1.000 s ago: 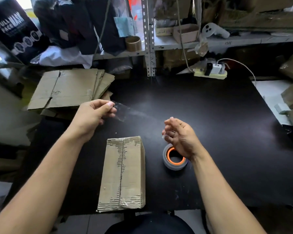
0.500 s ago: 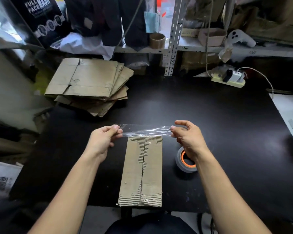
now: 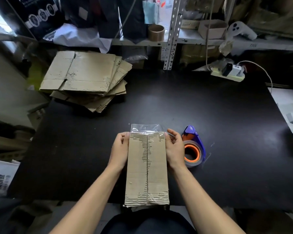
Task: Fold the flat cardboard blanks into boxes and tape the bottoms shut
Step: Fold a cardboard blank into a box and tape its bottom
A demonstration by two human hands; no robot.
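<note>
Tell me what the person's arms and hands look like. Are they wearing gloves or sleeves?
No gloves and no sleeves show. The left hand and right hand are bare, and both forearms are bare as far as the picture shows. I see no watch, rings or bracelets. Fingernails look short and plain.

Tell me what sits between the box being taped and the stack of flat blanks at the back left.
Nothing: in the head view only bare black table separates the box from the flat blanks.
</note>
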